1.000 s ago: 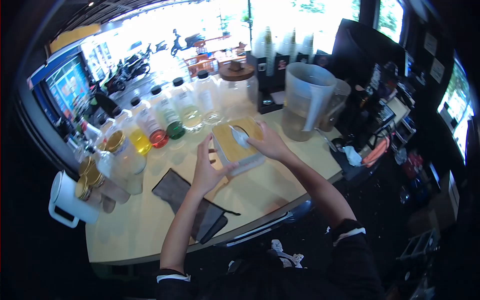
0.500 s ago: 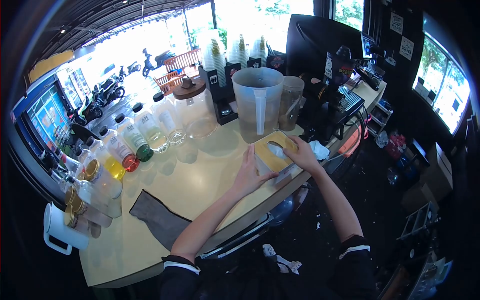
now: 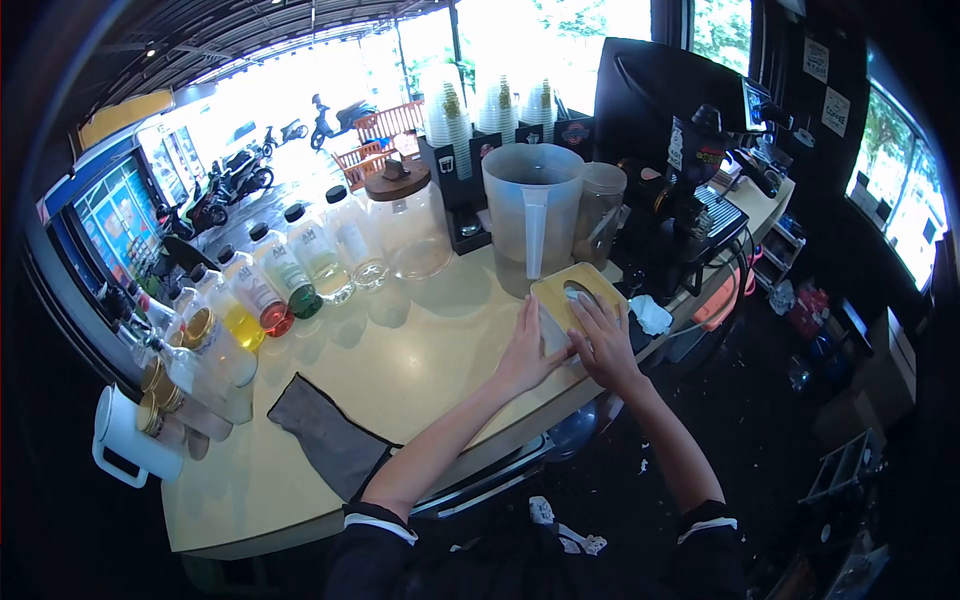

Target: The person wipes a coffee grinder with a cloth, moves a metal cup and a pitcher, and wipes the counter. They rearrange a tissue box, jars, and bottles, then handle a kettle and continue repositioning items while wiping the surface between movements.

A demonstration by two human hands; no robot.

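A clear box with a wooden lid [image 3: 570,293] stands at the right end of the pale counter [image 3: 400,360], just in front of a large translucent pitcher [image 3: 531,210]. My left hand [image 3: 528,348] lies flat against the box's left side. My right hand [image 3: 601,338] rests on top of the lid, fingers spread over its near part. A pale scoop lies on the lid beyond my fingers.
A row of bottles with coloured liquids [image 3: 283,280] and a big glass jar [image 3: 410,215] line the counter's far edge. A dark cloth [image 3: 325,435] lies near the front edge. A white jug [image 3: 130,445] stands at far left; stacked cups [image 3: 488,105] and a machine [image 3: 690,190] stand behind.
The box has travelled from the middle of the counter to its right end, beside the pitcher. My right hand has shifted from the lid's far side onto its near top.
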